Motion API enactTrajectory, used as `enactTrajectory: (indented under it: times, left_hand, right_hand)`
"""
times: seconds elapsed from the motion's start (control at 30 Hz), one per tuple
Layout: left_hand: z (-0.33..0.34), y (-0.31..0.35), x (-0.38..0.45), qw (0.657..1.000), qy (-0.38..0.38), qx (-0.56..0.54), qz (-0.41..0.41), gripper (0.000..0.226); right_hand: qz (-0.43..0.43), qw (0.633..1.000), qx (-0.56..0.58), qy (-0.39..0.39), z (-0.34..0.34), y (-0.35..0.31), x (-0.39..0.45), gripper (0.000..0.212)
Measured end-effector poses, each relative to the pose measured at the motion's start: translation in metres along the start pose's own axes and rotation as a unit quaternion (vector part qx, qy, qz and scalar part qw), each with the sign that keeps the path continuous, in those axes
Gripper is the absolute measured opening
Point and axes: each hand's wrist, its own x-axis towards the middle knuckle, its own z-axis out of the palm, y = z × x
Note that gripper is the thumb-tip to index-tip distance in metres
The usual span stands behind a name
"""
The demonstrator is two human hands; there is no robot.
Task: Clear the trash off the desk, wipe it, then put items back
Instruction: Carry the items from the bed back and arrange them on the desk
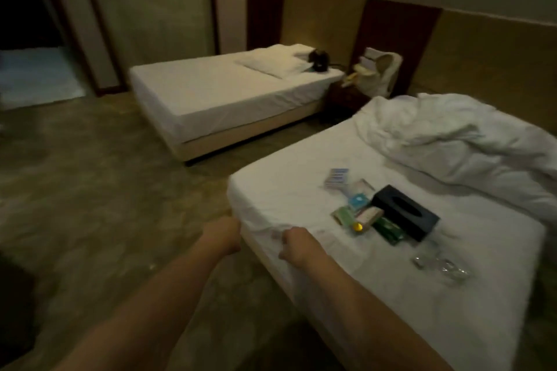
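Both my hands are at the near corner of the closer bed (391, 295). My left hand (221, 233) grips the white sheet at the corner's edge, fingers hidden under the fabric. My right hand (297, 245) is curled on the sheet just to its right, bunching the cloth. On the sheet lie a black tissue box (405, 212), several small packets (357, 208), a blue-and-white box (336, 178), a green packet (388, 230) and clear glassware (441, 266).
A crumpled white duvet (458, 141) covers the far part of this bed. A second made bed (217, 93) stands beyond, with a black object (319, 60) near its pillow. A nightstand with a bag (376, 75) sits between the beds. Carpet (90, 190) stretches to the left toward a doorway.
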Motion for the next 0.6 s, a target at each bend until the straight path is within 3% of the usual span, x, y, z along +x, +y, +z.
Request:
enactTrajectory:
  times: [0.3, 0.53, 0.6]
  left_hand:
    - [-0.031, 0.126, 0.198, 0.984, -0.039, 0.105, 0.136, 0.03]
    - [-0.031, 0.215, 0.313, 0.97, -0.103, 0.148, 0.164, 0.04]
    - [-0.041, 0.231, 0.345, 0.971, -0.106, 0.15, 0.153, 0.043]
  right_hand:
    - [0.198, 0.976, 0.08, 0.028, -0.071, 0.137, 0.065, 0.04]
    - [0.304, 0.933, 0.181, 0.067, -0.094, 0.253, 0.152, 0.05]
    - [0.293, 0.936, 0.189, 0.053, -0.113, 0.275, 0.182, 0.037]
